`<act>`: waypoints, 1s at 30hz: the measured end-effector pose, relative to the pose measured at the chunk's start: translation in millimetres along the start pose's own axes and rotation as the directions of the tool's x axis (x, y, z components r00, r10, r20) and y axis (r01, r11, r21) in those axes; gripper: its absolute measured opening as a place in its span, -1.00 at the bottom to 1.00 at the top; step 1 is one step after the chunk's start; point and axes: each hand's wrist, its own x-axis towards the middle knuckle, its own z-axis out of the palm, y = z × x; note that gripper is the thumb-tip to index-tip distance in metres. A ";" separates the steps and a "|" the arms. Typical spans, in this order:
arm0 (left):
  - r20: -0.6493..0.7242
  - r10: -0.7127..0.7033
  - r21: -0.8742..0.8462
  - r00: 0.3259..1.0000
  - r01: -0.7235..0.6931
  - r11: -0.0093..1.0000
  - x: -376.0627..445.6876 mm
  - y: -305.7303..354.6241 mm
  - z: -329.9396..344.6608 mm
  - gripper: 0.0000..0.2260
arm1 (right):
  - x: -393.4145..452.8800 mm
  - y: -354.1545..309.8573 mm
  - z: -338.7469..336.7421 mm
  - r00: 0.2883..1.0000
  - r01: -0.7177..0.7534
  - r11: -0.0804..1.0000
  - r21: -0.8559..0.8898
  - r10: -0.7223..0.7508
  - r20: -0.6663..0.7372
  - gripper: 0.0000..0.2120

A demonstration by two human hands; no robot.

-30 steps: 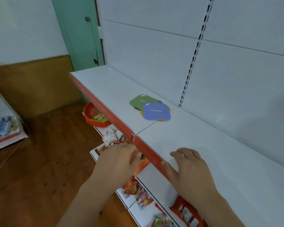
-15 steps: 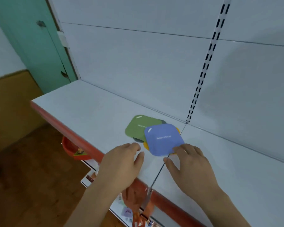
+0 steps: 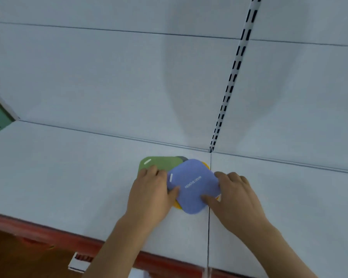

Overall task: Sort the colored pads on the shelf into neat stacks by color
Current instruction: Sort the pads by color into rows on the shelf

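Observation:
A small pile of overlapping rounded square pads lies on the white shelf (image 3: 68, 177) near its back wall. The blue pad (image 3: 193, 183) with white lettering is on top. A green pad (image 3: 161, 162) sticks out to the back left. A yellow pad (image 3: 177, 205) shows beneath the blue one, and a grey sliver (image 3: 184, 158) shows behind the green. My left hand (image 3: 151, 194) rests on the green pad, its thumb against the blue pad's left edge. My right hand (image 3: 236, 195) grips the blue pad's right corner, thumb on top.
A slotted upright rail (image 3: 232, 77) runs up the white back panel just behind the pile. A seam (image 3: 209, 227) splits the shelf under the pads. The red front edge (image 3: 48, 235) of the shelf runs along the bottom, with wooden floor (image 3: 18, 257) below.
Both hands have moved forward from the shelf's front edge onto the pile. The left now lies on the green pad and the right has taken hold of the blue pad's corner.

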 end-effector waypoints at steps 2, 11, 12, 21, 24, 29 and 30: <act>0.058 -0.019 -0.072 0.998 0.023 0.997 7.8 -2.2 -1.3 -0.61 | -2.5 -8.9 2.7 0.997 -0.076 0.995 0.060 0.078 -0.023 -0.49; -0.014 0.151 -0.421 0.988 -0.142 0.896 15.0 1.6 -8.7 -0.86 | -23.2 -29.2 22.2 0.951 -0.215 0.961 0.173 0.247 -0.185 -0.38; -0.076 0.201 -0.457 0.977 -0.213 0.863 10.2 1.1 -8.7 -0.80 | -27.1 -29.1 25.2 0.945 -0.211 0.959 0.191 0.250 -0.213 -0.33; -0.066 0.293 -0.889 0.954 -0.190 0.416 3.8 -31.4 -25.2 -0.75 | -34.1 -18.9 12.7 0.943 -0.060 0.694 0.718 0.276 -0.188 -0.58; 0.007 0.279 -0.898 0.960 -0.117 0.424 4.9 -37.7 -37.1 -0.78 | -35.3 -25.9 8.6 0.965 0.007 0.638 0.770 0.198 -0.173 -0.78; -0.071 0.141 -0.554 0.988 -0.156 0.818 34.4 -60.3 -33.8 -0.89 | -34.5 -24.9 10.7 0.946 0.029 0.795 0.607 0.174 -0.273 -0.87; -0.074 0.135 -0.398 0.988 -0.153 0.905 42.9 -66.2 -31.2 -0.84 | -34.7 -20.9 11.5 0.946 0.013 0.801 0.599 0.185 -0.268 -0.87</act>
